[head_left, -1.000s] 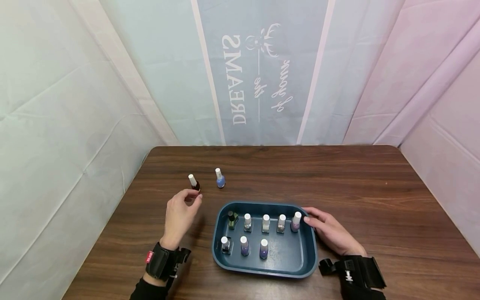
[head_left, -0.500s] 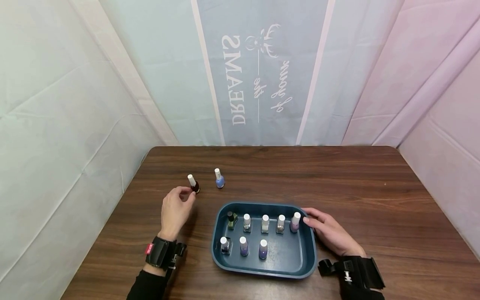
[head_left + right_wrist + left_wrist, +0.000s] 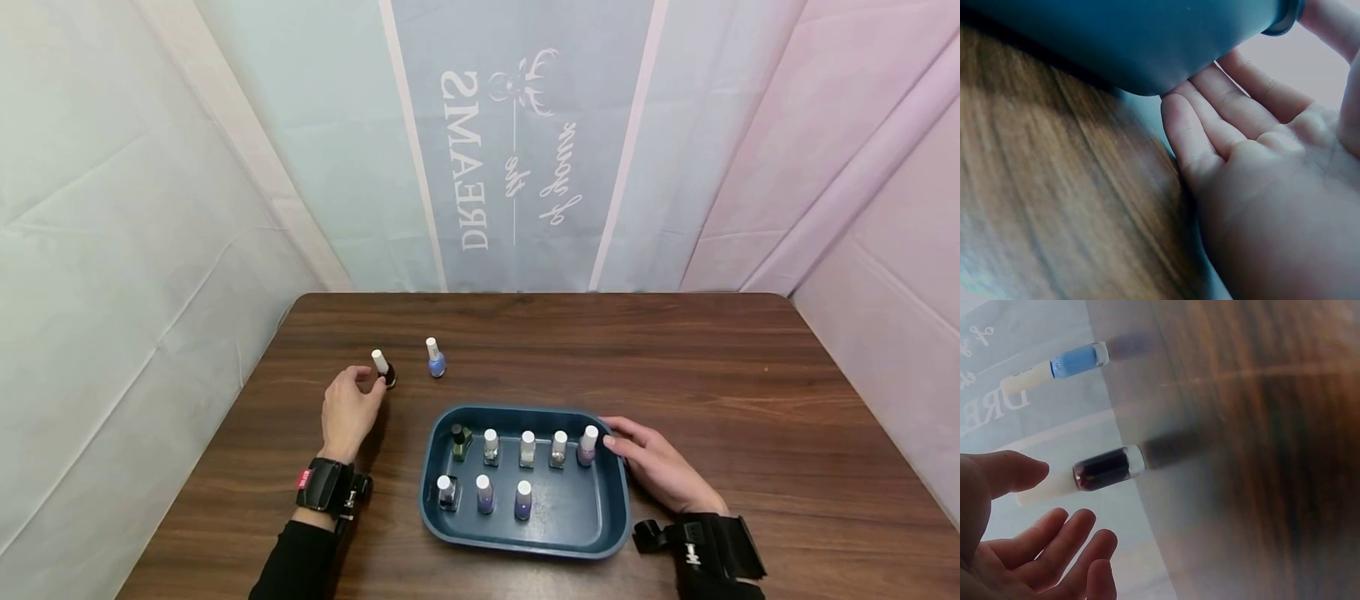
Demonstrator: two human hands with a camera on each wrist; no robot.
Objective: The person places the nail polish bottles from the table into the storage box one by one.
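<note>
In the head view, a nail polish bottle (image 3: 387, 375) with dark polish and a white cap stands upright on the table, left of the middle. My left hand (image 3: 349, 414) reaches round its near left side. The left wrist view shows the thumb (image 3: 1019, 473) and fingers (image 3: 1054, 540) spread on either side of the white cap, with a gap to it. A blue nail polish bottle (image 3: 437, 364) stands a little to the right. My right hand (image 3: 663, 471) holds the dark blue tray (image 3: 558, 521) at its right end, thumb at the rim, fingers against the outer wall.
Two rows of nail polish bottles stand inside the tray, several with white caps and a green one (image 3: 461, 443) with a dark cap at the back left. The wooden table (image 3: 675, 350) ends at a printed cloth backdrop (image 3: 517, 167); cloth also hangs at both sides.
My left hand has shifted left and slightly away from me, from in front of the dark nail polish bottle to its left side. The right hand stays at the tray.
</note>
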